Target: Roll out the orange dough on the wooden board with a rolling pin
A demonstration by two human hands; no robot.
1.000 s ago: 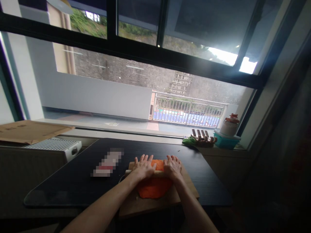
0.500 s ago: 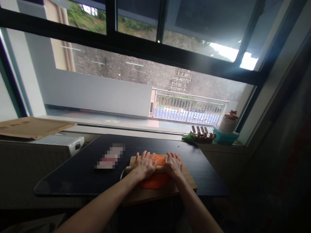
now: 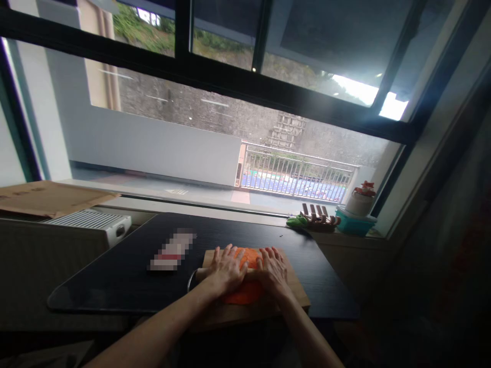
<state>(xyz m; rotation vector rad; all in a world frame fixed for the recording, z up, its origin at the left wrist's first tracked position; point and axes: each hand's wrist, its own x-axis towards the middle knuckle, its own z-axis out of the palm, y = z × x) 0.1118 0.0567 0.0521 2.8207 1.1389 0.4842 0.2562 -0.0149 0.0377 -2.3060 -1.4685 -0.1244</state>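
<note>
A flattened sheet of orange dough (image 3: 242, 295) lies on a wooden board (image 3: 297, 291) with a metal loop handle at its left. Across the dough runs a light wooden rolling pin (image 3: 251, 274), mostly covered by my hands. My left hand (image 3: 229, 268) rests flat over the pin's left part, fingers stretched forward onto the dough and board. On the right part lies my right hand (image 3: 273, 267), palm down with its fingers extended. The thumbs point inward, with a stretch of pin and dough showing between them.
The board sits on a dark table (image 3: 103, 276). A blurred-out flat item (image 3: 172, 253) lies left of the board. Behind stand a green item (image 3: 296, 221), a brown rack (image 3: 320, 219) and a teal box (image 3: 355, 223) with a container on top. Cardboard (image 3: 53, 198) covers a radiator at left.
The camera view has shifted slightly. Both hands and the rolling pin sit a touch nearer to me on the dough, with the fingers still stretched out.
</note>
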